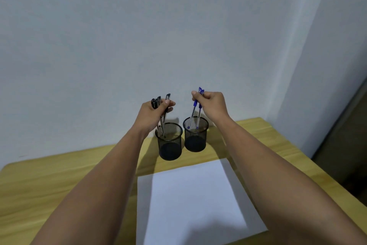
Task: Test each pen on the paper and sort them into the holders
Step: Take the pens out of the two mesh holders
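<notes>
Two black mesh holders stand side by side at the back of the wooden table: the left holder (170, 145) and the right holder (195, 137). My left hand (154, 114) grips a bunch of black pens (167, 97) above the left holder, their tips reaching down into its mouth. My right hand (211, 105) pinches two blue pens (194, 109) over the right holder, with their tips just inside the rim. A blank white sheet of paper (194, 201) lies on the table in front of the holders.
The wooden table (59, 181) ends at a pale wall close behind the holders. Its right edge drops off to a dark floor (341, 157). My forearms stretch over the table on either side of the paper.
</notes>
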Available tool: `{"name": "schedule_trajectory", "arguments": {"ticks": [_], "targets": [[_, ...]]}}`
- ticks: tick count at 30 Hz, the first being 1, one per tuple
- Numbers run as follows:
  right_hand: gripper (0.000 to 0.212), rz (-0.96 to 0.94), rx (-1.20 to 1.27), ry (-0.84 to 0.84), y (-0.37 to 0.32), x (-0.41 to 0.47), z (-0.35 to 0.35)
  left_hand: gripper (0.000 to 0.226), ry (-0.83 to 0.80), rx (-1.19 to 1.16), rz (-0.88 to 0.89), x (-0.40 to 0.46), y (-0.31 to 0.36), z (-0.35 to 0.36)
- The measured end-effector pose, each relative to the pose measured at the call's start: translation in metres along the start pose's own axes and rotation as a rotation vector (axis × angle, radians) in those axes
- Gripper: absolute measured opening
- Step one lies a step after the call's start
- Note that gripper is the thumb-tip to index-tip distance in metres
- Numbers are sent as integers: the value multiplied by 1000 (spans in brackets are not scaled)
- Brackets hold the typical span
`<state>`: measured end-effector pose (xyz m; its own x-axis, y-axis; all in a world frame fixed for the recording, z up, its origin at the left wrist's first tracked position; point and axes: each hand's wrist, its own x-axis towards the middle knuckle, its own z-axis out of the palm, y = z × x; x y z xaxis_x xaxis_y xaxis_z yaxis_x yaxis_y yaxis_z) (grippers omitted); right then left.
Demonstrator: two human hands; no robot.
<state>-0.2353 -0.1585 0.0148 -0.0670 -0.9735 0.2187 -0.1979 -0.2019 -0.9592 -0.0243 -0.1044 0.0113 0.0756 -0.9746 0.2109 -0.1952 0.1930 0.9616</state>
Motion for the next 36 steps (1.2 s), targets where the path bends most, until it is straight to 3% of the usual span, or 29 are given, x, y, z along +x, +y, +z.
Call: {"name": "schedule_trajectory", "arguments": {"ticks": [7, 13, 17, 24, 28, 32, 36], "targets": [[58, -146, 42, 59, -79, -23, -6, 27, 102, -92, -18, -30, 82, -24], [55, -144, -21, -174, -119, -74, 29, 30, 56, 64, -239, -87, 114, -77], [42, -38, -75, -355, -104, -119, 76, 31, 85, 134, -415, -132, 85, -114], [47, 145, -314, -566, -25, -169, 177, 31, 142, 314, -682, -172, -13, -154], [48, 163, -484, -568, 2, -182, 210, 40, 176, 530, -715, -174, -46, -166], [41, 168, -558, -546, 12, -189, 217, 31, 184, 757, -675, -174, -65, -173], [34, 150, -634, -545, 11, -192, 225, 30, 213, 818, -665, -174, -78, -180]]}}
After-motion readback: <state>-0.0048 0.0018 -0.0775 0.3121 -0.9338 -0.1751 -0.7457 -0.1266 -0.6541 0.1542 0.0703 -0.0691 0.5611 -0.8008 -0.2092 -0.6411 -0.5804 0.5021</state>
